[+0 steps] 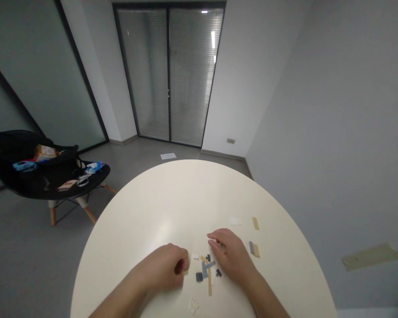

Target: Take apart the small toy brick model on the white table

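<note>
Plastic brick pieces lie loose on the round cream table, clustered just ahead of us between both hands. We read the left hand as closed: fingers curled, apparently pinching a small tan piece, which is partly hidden. Right hand is relaxed, fingers extended near the cluster, grasping nothing we can see. A long tan strip and a dark grey tile sit in the cluster, laid flat, probably so each part can be picked singly. A grey strip and tan strips lie apart to the right, likely sorted out of the way. A white comb-shaped piece sits nearest us. Behind the table, a black chair holds a cardboard box and blue packaging.
</note>
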Tool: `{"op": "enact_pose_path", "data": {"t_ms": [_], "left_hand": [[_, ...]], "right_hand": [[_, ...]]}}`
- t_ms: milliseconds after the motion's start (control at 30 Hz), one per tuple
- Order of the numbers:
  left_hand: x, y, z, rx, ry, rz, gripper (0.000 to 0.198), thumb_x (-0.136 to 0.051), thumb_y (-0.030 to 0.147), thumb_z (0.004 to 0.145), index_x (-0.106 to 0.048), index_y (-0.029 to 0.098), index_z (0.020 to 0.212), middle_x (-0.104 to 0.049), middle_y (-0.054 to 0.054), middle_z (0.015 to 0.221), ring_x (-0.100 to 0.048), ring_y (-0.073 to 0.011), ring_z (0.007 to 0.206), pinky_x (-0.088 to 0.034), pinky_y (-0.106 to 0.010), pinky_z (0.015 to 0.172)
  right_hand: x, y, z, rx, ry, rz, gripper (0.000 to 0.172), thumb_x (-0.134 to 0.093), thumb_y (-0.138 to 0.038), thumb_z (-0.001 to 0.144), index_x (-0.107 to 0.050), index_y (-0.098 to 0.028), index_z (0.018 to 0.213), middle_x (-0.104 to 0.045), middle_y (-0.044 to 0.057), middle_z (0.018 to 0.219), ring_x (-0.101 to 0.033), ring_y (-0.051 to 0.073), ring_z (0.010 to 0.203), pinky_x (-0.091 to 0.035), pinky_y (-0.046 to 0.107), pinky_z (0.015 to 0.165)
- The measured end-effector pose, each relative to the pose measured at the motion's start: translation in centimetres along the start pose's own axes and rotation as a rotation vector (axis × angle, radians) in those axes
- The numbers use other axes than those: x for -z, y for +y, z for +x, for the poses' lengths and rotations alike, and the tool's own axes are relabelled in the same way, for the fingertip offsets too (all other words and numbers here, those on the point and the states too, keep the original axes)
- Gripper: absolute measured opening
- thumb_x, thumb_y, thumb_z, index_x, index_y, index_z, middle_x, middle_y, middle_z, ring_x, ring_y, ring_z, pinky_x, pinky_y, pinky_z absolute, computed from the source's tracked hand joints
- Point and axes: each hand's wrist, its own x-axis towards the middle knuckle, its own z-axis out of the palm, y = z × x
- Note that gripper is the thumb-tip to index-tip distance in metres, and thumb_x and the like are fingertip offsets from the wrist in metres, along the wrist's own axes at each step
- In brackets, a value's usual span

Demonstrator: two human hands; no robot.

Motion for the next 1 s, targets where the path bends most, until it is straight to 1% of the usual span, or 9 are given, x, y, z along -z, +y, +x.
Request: {"op": "enact_pose_path", "data": {"t_ms": [133,300,400,467,567,633,700,833,1000], "left_hand": [[0.1,-0.2,0.4,0.006,0.011,-0.086,0.023,-0.050,0.008,0.058,-0.066,0.019,0.072,-0.062,0.004,0.063,-0.050,-0.0104,0.055,-0.031,-0.020,0.051],[-0.6,-0.5,1.2,0.049,0.125,-0.252,0.018,-0.052,0.010,0.063,-0.068,0.016,0.069,-0.055,0.004,0.057,-0.045,-0.0095,0.053,-0.030,-0.021,0.050],[-1.5,-0.9,2.2,0.089,0.216,-0.517,0.013,-0.057,0.013,0.065,-0.068,0.015,0.073,-0.053,0.004,0.057,-0.046,-0.0096,0.054,-0.031,-0.021,0.051],[-2.1,-1.2,2.8,0.093,0.266,-0.739,0.011,-0.063,0.015,0.064,-0.065,0.014,0.075,-0.054,0.003,0.060,-0.046,-0.0091,0.053,-0.034,-0.021,0.052],[-2.6,-1.3,3.5,0.099,0.315,-1.011,0.022,-0.071,0.021,0.062,-0.060,0.015,0.081,-0.058,0.003,0.063,-0.048,-0.0086,0.050,-0.038,-0.022,0.051],[-2.7,-1.2,3.7,0.111,0.357,-1.110,0.032,-0.075,0.023,0.062,-0.056,0.017,0.087,-0.060,0.004,0.063,-0.051,-0.0088,0.048,-0.040,-0.022,0.050],[-2.6,-1.0,3.7,0.116,0.387,-1.158,0.040,-0.079,0.024,0.061,-0.052,0.019,0.090,-0.061,0.005,0.062,-0.052,-0.0089,0.048,-0.041,-0.021,0.050],[-2.5,-0.6,3.7,0.120,0.384,-1.196,0.047,-0.084,0.027,0.057,-0.049,0.019,0.088,-0.062,0.006,0.062,-0.054,-0.0085,0.047,-0.041,-0.021,0.050],[-3.3,-0.8,4.0,0.107,0.372,-1.201,0.045,-0.084,0.026,0.059,-0.050,0.019,0.088,-0.067,0.002,0.067,-0.057,-0.0101,0.050,-0.043,-0.022,0.051]], "right_hand": [[-0.5,-0.8,-0.1,0.010,-0.103,0.057,0.017,-0.056,-0.024,0.090,-0.071,-0.021,0.098,-0.070,0.006,0.086,-0.063,0.017,0.077,-0.051,0.031,0.074],[-0.7,-1.0,-0.2,0.027,-0.107,0.093,0.014,-0.060,-0.024,0.088,-0.071,-0.021,0.097,-0.070,0.005,0.082,-0.063,0.017,0.073,-0.050,0.030,0.070],[-0.9,-1.2,-0.2,0.072,-0.092,0.107,0.016,-0.066,-0.028,0.086,-0.071,-0.021,0.099,-0.071,0.005,0.083,-0.063,0.018,0.075,-0.050,0.031,0.071],[-1.0,-1.4,-0.3,0.101,-0.088,0.114,0.024,-0.071,-0.030,0.082,-0.069,-0.021,0.104,-0.072,0.006,0.087,-0.064,0.019,0.078,-0.050,0.032,0.072],[-1.2,-1.8,-0.3,0.139,-0.090,0.120,0.038,-0.077,-0.029,0.076,-0.067,-0.022,0.112,-0.071,0.007,0.094,-0.064,0.021,0.084,-0.050,0.033,0.075],[-1.4,-2.0,-0.3,0.156,-0.098,0.121,0.040,-0.077,-0.027,0.076,-0.066,-0.023,0.114,-0.071,0.007,0.096,-0.064,0.021,0.087,-0.050,0.033,0.077],[-1.4,-2.2,-0.1,0.163,-0.102,0.124,0.034,-0.074,-0.025,0.079,-0.066,-0.024,0.113,-0.071,0.007,0.096,-0.064,0.020,0.088,-0.050,0.033,0.077],[-1.4,-2.7,0.2,0.179,-0.063,0.126,0.025,-0.068,-0.025,0.084,-0.067,-0.023,0.108,-0.070,0.007,0.095,-0.063,0.020,0.087,-0.052,0.032,0.076],[-1.3,-3.1,0.1,0.187,-0.007,0.133,0.029,-0.070,-0.026,0.082,-0.065,-0.024,0.111,-0.068,0.009,0.102,-0.062,0.022,0.094,-0.053,0.035,0.080]]}}
